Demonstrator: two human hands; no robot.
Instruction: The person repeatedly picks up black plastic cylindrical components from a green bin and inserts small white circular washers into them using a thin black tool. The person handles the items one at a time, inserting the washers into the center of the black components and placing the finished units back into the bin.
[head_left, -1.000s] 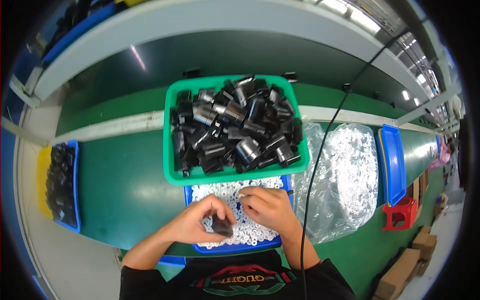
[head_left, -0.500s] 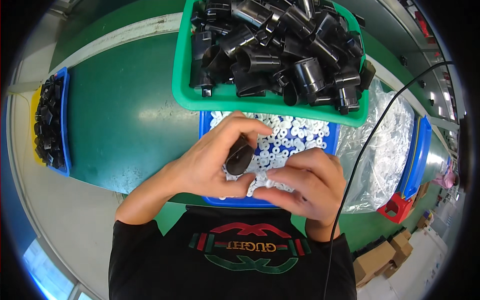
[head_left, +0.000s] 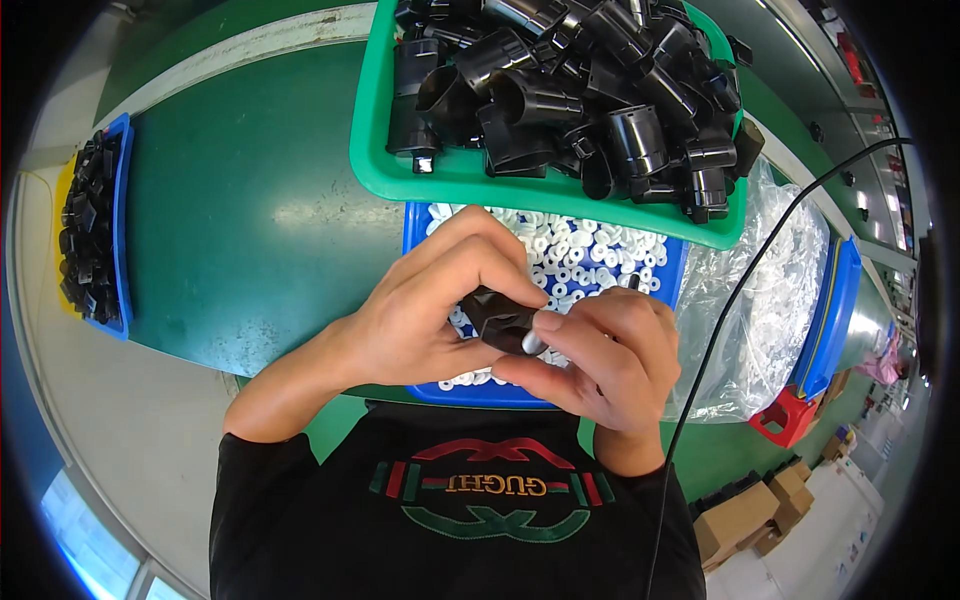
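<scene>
A black plastic tubular part (head_left: 497, 318) is in my left hand (head_left: 420, 300), gripped between curled fingers and thumb. My right hand (head_left: 615, 360) pinches a small white piece (head_left: 535, 343) between thumb and index finger, right at the part's near-right end. Whether the piece touches the part or sits inside it, I cannot tell. A short dark tip (head_left: 633, 282) shows above the right knuckles; what it belongs to is hidden. Below both hands lies a blue tray (head_left: 480, 396) of small white rings (head_left: 590, 250), partly covered by my fingers.
Beyond the blue tray stands a green bin (head_left: 375, 165) heaped with black tubular parts (head_left: 525, 100). Clear plastic bagging (head_left: 745, 330) lies at the right, crossed by a black cable (head_left: 745, 270). A blue-edged bin (head_left: 122, 230) of black parts is far left; a red stool (head_left: 783, 418) is lower right.
My left hand has turned the black part, so its end now faces my right hand. The right hand has brought the white piece up against that end.
</scene>
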